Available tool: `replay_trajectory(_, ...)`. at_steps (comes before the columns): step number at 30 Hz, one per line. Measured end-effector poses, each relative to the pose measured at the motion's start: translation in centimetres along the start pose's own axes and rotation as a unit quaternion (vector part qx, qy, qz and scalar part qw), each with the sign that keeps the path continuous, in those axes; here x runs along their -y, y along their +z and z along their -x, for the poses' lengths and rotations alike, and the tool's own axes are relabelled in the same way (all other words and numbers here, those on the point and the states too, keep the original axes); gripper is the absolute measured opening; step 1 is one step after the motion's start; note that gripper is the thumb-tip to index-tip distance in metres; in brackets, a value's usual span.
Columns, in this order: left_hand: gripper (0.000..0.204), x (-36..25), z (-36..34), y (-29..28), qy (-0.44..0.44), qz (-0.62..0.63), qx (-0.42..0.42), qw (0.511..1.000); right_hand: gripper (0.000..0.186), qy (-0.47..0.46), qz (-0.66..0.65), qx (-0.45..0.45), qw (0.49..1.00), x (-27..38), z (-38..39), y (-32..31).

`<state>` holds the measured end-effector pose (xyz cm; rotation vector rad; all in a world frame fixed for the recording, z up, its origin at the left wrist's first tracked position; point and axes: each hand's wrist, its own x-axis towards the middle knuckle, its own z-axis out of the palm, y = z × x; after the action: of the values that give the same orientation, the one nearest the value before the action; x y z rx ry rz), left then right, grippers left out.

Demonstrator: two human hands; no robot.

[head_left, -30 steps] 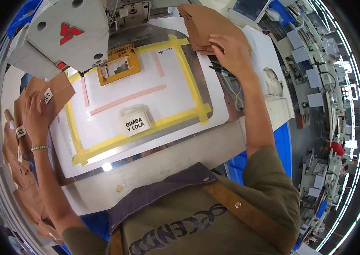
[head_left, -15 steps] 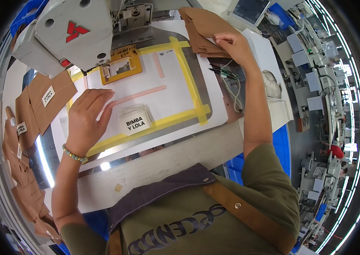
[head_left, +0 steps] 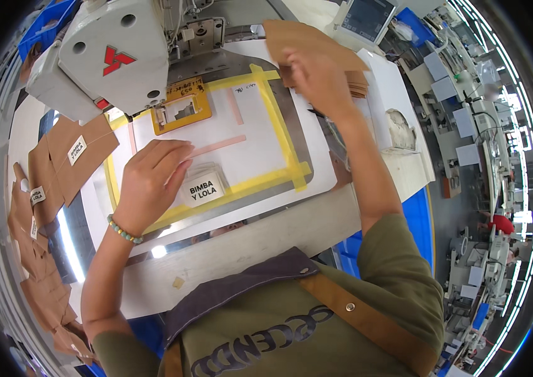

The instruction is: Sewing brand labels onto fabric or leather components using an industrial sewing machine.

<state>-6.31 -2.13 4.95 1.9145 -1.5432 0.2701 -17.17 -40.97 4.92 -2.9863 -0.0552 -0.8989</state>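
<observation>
Left hand (head_left: 153,181) had moved off labelled brown pieces (head_left: 68,169)

Fingers parted on nothing visible, it was beside stacked white labels (head_left: 205,188) on a yellow-taped sheet (head_left: 254,157). Farther right, the blurred right hand (head_left: 322,78) was over fanned brown sheets (head_left: 313,39), its grip unclear. Past the pale table (head_left: 241,252) stood workstations (head_left: 467,148).
</observation>
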Motion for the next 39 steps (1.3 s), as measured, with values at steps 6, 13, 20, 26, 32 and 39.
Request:
replay_trajectory(6, 0.036, -0.3, -2.2, 2.6, 0.032, -0.013, 0.027, 0.999, 0.02, -0.16, -0.03, 0.071, 0.984, 9.4, 1.4, 3.9)
replay_trajectory(13, 0.028, 0.8, -3.5, 4.3, 0.08, -0.03, 0.012, 0.996, 0.023, -0.2, -0.14, 0.05, 0.968, 12.8, 2.3, 2.0)
replay_trajectory(20, 0.018, 4.2, -0.5, 2.5, 0.119, -0.135, 0.023, 0.983, 0.022, -0.169, -0.016, 0.019, 0.985, 10.2, 3.6, 1.1)
replay_trajectory(26, 0.016, 5.7, 1.8, 1.0, 0.141, -0.244, 0.082, 0.956, 0.018, -0.161, -0.003, -0.029, 0.987, 10.6, 3.0, 2.8)
replay_trajectory(32, 0.024, 6.4, 4.2, -0.2, 0.085, -0.32, 0.07, 0.941, 0.022, -0.157, -0.019, 0.01, 0.987, 10.7, 3.0, 3.9)
replay_trajectory(39, 0.039, 5.5, 6.0, -1.4, 0.052, -0.299, 0.1, 0.948, 0.027, -0.134, -0.031, 0.035, 0.99, 11.1, 3.1, 3.2)
